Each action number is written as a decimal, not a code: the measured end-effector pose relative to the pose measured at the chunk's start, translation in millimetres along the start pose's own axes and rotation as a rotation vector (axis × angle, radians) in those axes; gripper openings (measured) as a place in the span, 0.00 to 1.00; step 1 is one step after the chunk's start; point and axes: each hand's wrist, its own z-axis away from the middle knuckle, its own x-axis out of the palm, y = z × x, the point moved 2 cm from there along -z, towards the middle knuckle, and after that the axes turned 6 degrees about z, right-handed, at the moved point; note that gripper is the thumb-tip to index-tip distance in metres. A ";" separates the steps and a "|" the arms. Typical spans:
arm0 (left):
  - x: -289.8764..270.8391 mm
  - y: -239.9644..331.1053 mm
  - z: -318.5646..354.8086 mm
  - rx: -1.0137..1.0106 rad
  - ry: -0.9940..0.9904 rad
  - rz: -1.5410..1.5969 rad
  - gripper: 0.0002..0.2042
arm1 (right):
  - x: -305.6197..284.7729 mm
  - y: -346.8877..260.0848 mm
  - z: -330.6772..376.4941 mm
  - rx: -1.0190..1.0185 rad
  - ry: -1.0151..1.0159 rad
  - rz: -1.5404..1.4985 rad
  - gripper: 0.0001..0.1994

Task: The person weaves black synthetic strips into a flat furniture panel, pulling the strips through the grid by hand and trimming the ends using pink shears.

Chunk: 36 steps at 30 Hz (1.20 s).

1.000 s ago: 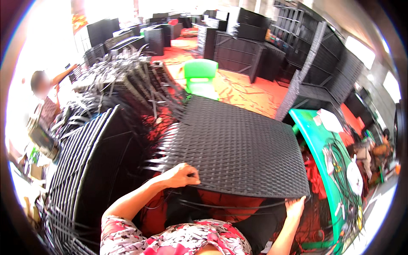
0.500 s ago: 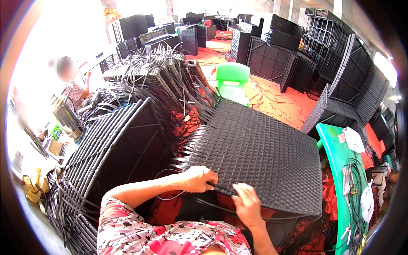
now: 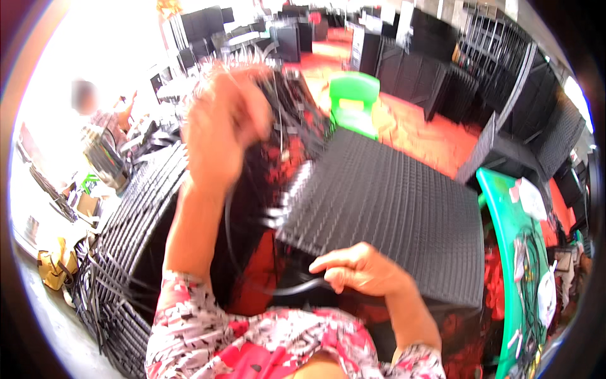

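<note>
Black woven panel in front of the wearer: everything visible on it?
The black woven panel is broad, roughly four-sided and flat-looking, its ribbed surface woven from plastic-looking strips; blur softens the weave. It lies face up, skewed, in front of the wearer, its far left corner near the green chair. Loose strip ends jut from its left edge, some pale with glare. The right hand overlaps its near edge; contact is unclear.

The woven panel [image 3: 391, 215] looks plastic and ridged. The green table [image 3: 503, 215] looks smooth and glossy along its left edge.
</note>
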 end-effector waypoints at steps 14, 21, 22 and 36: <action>44.5 -136.1 70.3 -0.582 0.166 0.536 0.15 | -34.7 76.4 151.4 0.012 0.975 -0.097 0.06; 124.2 -21.4 200.1 0.280 -0.490 0.193 0.15 | 10.1 89.7 153.1 -0.131 1.092 -0.395 0.06; 140.1 -20.6 221.8 0.239 -0.544 0.235 0.17 | 14.7 90.9 149.1 -0.163 1.049 -0.461 0.07; 151.7 -66.1 297.0 0.204 -0.899 0.323 0.06 | -85.5 53.4 226.4 -0.496 0.944 -0.993 0.08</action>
